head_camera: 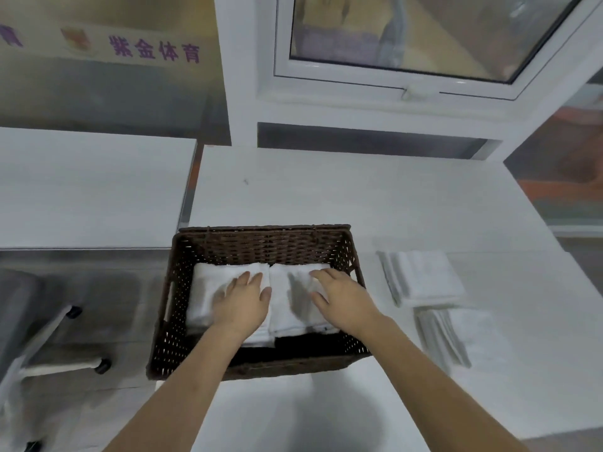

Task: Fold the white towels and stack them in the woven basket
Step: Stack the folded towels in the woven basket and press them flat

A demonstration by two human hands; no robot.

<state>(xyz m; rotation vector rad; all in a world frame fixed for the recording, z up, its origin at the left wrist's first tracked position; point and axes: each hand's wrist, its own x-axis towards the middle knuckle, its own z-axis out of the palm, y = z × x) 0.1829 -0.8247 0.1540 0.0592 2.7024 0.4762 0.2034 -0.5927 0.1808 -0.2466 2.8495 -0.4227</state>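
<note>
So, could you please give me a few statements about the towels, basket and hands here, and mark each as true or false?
1. Both hands (left hand, right hand) lie flat on towels in the basket. True.
2. The basket is white plastic. False: it is dark brown and woven.
3. Folded stacks sit on the table right of the basket. True.
4. The right hand lifts a towel. False: it rests open on one.

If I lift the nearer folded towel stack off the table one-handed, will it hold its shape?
Probably not. The nearer stack looks like soft layered cloth, so its overhanging edges would likely droop. Its loose layers show along the left edge and may slide apart. It seems light; supporting it from underneath should help.
</note>
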